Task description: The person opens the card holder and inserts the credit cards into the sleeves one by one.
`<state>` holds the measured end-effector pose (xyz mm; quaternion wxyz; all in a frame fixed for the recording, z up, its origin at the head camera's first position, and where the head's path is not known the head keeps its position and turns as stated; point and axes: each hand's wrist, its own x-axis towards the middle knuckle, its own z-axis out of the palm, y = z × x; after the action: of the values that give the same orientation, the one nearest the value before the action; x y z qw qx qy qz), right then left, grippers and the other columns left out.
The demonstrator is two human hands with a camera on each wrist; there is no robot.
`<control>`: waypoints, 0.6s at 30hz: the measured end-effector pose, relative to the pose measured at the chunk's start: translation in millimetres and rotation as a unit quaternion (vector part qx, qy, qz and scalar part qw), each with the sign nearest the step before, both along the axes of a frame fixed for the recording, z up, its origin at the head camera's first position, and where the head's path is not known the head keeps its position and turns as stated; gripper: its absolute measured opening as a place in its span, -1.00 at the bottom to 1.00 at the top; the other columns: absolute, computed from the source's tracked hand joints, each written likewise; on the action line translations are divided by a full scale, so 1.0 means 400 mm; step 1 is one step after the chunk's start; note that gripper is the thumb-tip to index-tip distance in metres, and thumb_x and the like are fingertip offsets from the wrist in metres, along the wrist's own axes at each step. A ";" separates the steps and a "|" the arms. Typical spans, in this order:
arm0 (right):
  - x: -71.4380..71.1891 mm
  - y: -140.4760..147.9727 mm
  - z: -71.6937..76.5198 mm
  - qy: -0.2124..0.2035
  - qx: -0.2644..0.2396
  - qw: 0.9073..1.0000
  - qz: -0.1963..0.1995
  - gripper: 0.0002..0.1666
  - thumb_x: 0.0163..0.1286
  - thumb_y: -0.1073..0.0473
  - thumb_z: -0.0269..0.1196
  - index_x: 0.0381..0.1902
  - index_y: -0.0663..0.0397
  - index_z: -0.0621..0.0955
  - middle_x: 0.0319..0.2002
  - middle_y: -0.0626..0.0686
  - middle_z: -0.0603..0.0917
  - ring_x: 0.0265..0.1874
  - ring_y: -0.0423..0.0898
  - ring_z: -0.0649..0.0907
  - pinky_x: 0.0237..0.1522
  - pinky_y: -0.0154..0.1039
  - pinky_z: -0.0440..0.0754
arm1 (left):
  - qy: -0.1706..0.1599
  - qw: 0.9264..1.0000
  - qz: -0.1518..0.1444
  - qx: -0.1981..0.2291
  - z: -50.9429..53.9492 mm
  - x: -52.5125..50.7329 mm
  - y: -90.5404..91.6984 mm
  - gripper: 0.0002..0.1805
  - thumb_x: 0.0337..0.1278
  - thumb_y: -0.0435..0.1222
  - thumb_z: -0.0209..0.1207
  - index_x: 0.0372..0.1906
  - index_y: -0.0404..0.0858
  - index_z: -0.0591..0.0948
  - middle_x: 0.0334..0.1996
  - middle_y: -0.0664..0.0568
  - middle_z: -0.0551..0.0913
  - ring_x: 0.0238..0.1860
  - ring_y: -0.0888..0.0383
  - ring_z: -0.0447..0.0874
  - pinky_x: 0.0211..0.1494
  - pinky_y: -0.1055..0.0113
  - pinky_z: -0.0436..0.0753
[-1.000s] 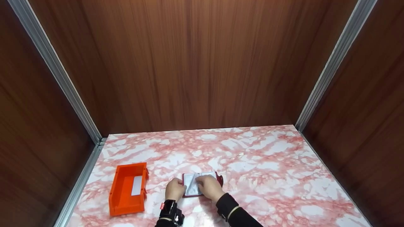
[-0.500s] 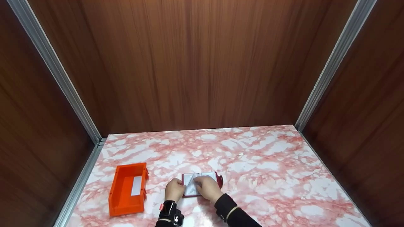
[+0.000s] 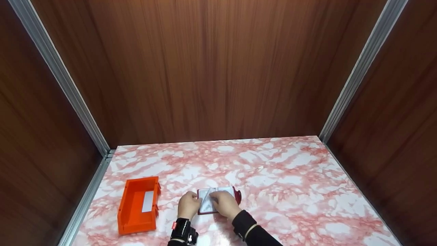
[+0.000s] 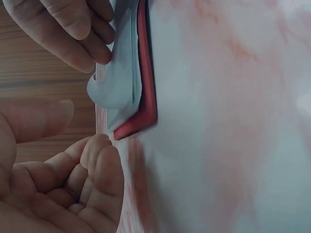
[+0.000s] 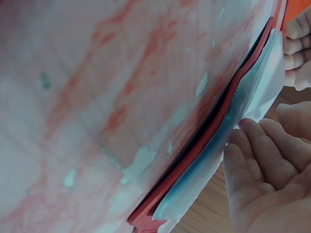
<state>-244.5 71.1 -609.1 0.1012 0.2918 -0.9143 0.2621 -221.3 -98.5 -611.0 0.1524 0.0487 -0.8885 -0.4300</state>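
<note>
A red card holder (image 3: 237,195) lies opened on the table in the head view, with clear plastic sleeves (image 3: 206,206) inside. One sleeve (image 4: 116,82) stands lifted and curved between the two hands. My right hand (image 3: 225,204) is over the holder's middle; its fingertips touch the sleeves in the right wrist view, the thumb apart from them. My left hand (image 3: 188,206) is at the holder's left edge. In the left wrist view its fingers are loosely curled near the red cover's corner, with the thumb apart. The right palm hides part of the holder in the head view.
An orange bin (image 3: 131,218) with a white label stands left of the hands. The table (image 3: 290,177) has a pink-and-white marbled top. Brown wood-grain panels (image 3: 205,68) and metal posts (image 3: 362,68) enclose it at the back and sides.
My right hand has shifted slightly left, and the lifted sleeve leans further left than a second ago. My left hand has moved only slightly. The bin is unmoved.
</note>
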 end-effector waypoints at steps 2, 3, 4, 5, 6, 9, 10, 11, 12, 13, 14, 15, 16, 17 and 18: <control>-0.001 0.000 0.000 0.000 0.001 1.000 0.001 -0.73 0.18 0.39 0.32 -0.12 0.24 0.72 -0.18 0.12 0.75 -0.12 0.04 0.70 -0.02 -0.13 0.60 | 0.006 1.000 -0.015 -0.004 0.003 0.002 0.002 -0.79 -0.12 -0.36 0.39 -0.38 -0.39 0.62 -0.55 0.01 0.60 -0.46 0.04 0.58 -0.28 0.11 0.56; -0.001 0.000 0.001 0.000 0.002 1.000 0.001 -0.73 0.18 0.39 0.32 -0.12 0.24 0.72 -0.18 0.12 0.74 -0.12 0.04 0.70 -0.02 -0.13 0.60 | 0.010 1.000 -0.023 -0.008 0.004 0.003 0.003 -0.77 -0.14 -0.35 0.41 -0.38 -0.39 0.61 -0.56 0.04 0.58 -0.47 0.06 0.56 -0.30 0.13 0.55; -0.001 0.000 0.001 -0.001 0.002 1.000 0.001 -0.73 0.19 0.39 0.32 -0.12 0.24 0.72 -0.17 0.12 0.74 -0.12 0.04 0.70 -0.02 -0.13 0.60 | 0.013 0.999 -0.029 -0.013 0.003 0.004 0.003 -0.75 -0.17 -0.35 0.42 -0.39 -0.39 0.61 -0.57 0.06 0.56 -0.48 0.09 0.54 -0.31 0.15 0.54; -0.001 0.000 0.001 -0.001 0.002 1.000 0.001 -0.73 0.19 0.39 0.32 -0.11 0.24 0.72 -0.17 0.11 0.74 -0.12 0.05 0.70 -0.02 -0.13 0.60 | 0.016 0.999 -0.034 -0.019 0.002 0.004 0.004 -0.74 -0.20 -0.34 0.43 -0.39 -0.39 0.61 -0.58 0.08 0.55 -0.49 0.11 0.52 -0.32 0.16 0.53; -0.001 0.000 0.000 -0.003 0.003 1.000 0.000 -0.73 0.20 0.38 0.32 -0.11 0.24 0.71 -0.17 0.11 0.74 -0.12 0.05 0.70 -0.02 -0.12 0.60 | 0.020 0.999 -0.037 -0.026 0.000 0.005 0.005 -0.72 -0.23 -0.34 0.45 -0.39 -0.38 0.60 -0.59 0.09 0.54 -0.50 0.12 0.51 -0.33 0.17 0.53; -0.002 -0.001 -0.002 -0.005 0.005 1.000 -0.003 -0.74 0.22 0.36 0.32 -0.10 0.24 0.71 -0.17 0.11 0.74 -0.11 0.05 0.70 -0.01 -0.12 0.60 | 0.031 0.998 -0.040 -0.046 -0.008 0.004 0.006 -0.71 -0.30 -0.36 0.46 -0.42 -0.36 0.59 -0.60 0.11 0.52 -0.51 0.13 0.50 -0.34 0.18 0.52; -0.002 -0.002 -0.003 -0.006 0.006 1.000 -0.004 -0.74 0.23 0.36 0.32 -0.10 0.24 0.71 -0.16 0.11 0.74 -0.11 0.05 0.70 -0.01 -0.11 0.60 | 0.031 0.997 -0.039 -0.052 -0.011 0.003 0.006 -0.71 -0.32 -0.36 0.46 -0.42 -0.36 0.59 -0.60 0.11 0.52 -0.51 0.13 0.50 -0.35 0.18 0.52; -0.002 -0.002 -0.004 -0.006 0.006 1.000 -0.004 -0.75 0.24 0.35 0.32 -0.09 0.24 0.71 -0.16 0.12 0.74 -0.11 0.06 0.70 -0.01 -0.11 0.60 | 0.033 0.997 -0.038 -0.056 -0.014 0.003 0.007 -0.72 -0.33 -0.37 0.46 -0.43 -0.35 0.59 -0.60 0.10 0.51 -0.52 0.12 0.50 -0.35 0.17 0.52; -0.002 -0.002 -0.003 -0.005 0.006 1.000 -0.004 -0.75 0.24 0.35 0.32 -0.10 0.24 0.71 -0.17 0.12 0.74 -0.11 0.06 0.70 -0.01 -0.11 0.60 | 0.032 0.997 -0.037 -0.058 -0.016 0.002 0.008 -0.72 -0.34 -0.38 0.45 -0.44 -0.35 0.58 -0.61 0.10 0.51 -0.52 0.11 0.49 -0.35 0.17 0.51; -0.002 -0.002 -0.003 -0.005 0.006 1.000 -0.003 -0.75 0.25 0.35 0.32 -0.10 0.24 0.71 -0.17 0.12 0.74 -0.11 0.06 0.70 -0.01 -0.10 0.60 | 0.031 0.997 -0.037 -0.060 -0.020 0.002 0.009 -0.72 -0.35 -0.38 0.45 -0.45 -0.34 0.58 -0.61 0.10 0.50 -0.52 0.11 0.49 -0.36 0.17 0.51; -0.001 -0.002 -0.002 -0.004 0.006 1.000 -0.003 -0.75 0.25 0.35 0.32 -0.10 0.25 0.71 -0.16 0.12 0.74 -0.11 0.06 0.70 -0.01 -0.10 0.60 | 0.029 0.997 -0.037 -0.060 -0.022 0.001 0.011 -0.73 -0.35 -0.39 0.44 -0.45 -0.34 0.58 -0.61 0.09 0.50 -0.52 0.11 0.49 -0.36 0.17 0.51; -0.001 -0.002 -0.002 -0.004 0.006 1.000 -0.003 -0.75 0.25 0.35 0.32 -0.10 0.25 0.71 -0.17 0.12 0.74 -0.12 0.06 0.70 -0.01 -0.11 0.60 | 0.028 0.997 -0.037 -0.059 -0.024 0.001 0.012 -0.73 -0.36 -0.39 0.44 -0.46 -0.33 0.58 -0.61 0.09 0.50 -0.52 0.10 0.49 -0.36 0.17 0.51; 0.000 -0.002 -0.001 -0.002 0.004 1.000 -0.002 -0.75 0.25 0.36 0.32 -0.10 0.25 0.71 -0.17 0.12 0.75 -0.12 0.06 0.70 -0.01 -0.11 0.61 | 0.027 0.997 -0.036 -0.059 -0.027 0.000 0.014 -0.73 -0.36 -0.40 0.43 -0.46 -0.33 0.57 -0.61 0.08 0.50 -0.52 0.09 0.50 -0.36 0.16 0.51; 0.000 -0.002 -0.001 -0.001 0.003 1.000 0.000 -0.75 0.24 0.36 0.32 -0.10 0.25 0.71 -0.17 0.12 0.75 -0.12 0.06 0.70 -0.02 -0.11 0.61 | 0.027 0.997 -0.035 -0.060 -0.029 -0.001 0.015 -0.73 -0.37 -0.41 0.43 -0.46 -0.33 0.57 -0.60 0.06 0.50 -0.52 0.08 0.50 -0.36 0.15 0.52; 0.000 -0.002 0.000 0.001 0.001 1.000 0.002 -0.75 0.24 0.37 0.32 -0.10 0.26 0.71 -0.17 0.13 0.75 -0.12 0.06 0.70 -0.02 -0.11 0.61 | 0.028 0.997 -0.033 -0.062 -0.031 -0.001 0.016 -0.73 -0.37 -0.41 0.43 -0.47 -0.33 0.56 -0.60 0.05 0.50 -0.52 0.06 0.51 -0.36 0.14 0.52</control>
<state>-244.3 70.3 -609.3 0.1014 0.2940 -0.9140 0.2608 -221.8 -92.2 -623.4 0.1660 -0.0027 -0.9100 -0.3800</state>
